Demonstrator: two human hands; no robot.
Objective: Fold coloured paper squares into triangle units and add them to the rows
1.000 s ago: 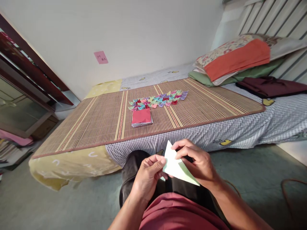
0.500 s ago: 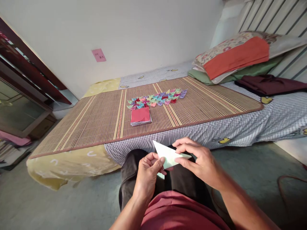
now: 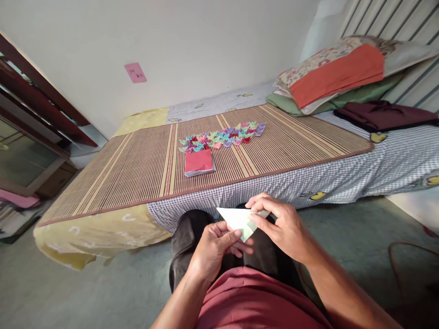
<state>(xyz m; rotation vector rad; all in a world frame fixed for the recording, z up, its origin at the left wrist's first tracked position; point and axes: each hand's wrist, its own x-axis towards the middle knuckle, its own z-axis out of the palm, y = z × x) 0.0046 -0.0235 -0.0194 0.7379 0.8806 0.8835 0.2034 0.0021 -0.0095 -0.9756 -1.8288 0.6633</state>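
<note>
A pale green sheet of paper [image 3: 236,218], folded into a triangle, is held above my lap with its long edge up. My left hand [image 3: 217,244] pinches it low down, thumb in front and fingers behind. At its right corner, my right hand [image 3: 279,224] grips it between thumb and fingers, which cover part of that end. Beyond, on the bed mat, lies a stack of square paper [image 3: 199,161] with a red sheet on top. Rows of small folded paper pieces [image 3: 226,136] in many colours stand just behind the stack.
A striped mat [image 3: 137,160] covers much of the bed, over a checked sheet [image 3: 274,192]. Pillows [image 3: 339,75] and a folded dark red cloth [image 3: 384,115] lie at the right. A pink note [image 3: 135,72] is on the wall. A cabinet [image 3: 24,155] stands at the left.
The paper triangle has turned so its long edge lies nearly level. My right hand has shifted slightly left along it, and the lower flap no longer shows below my left hand.
</note>
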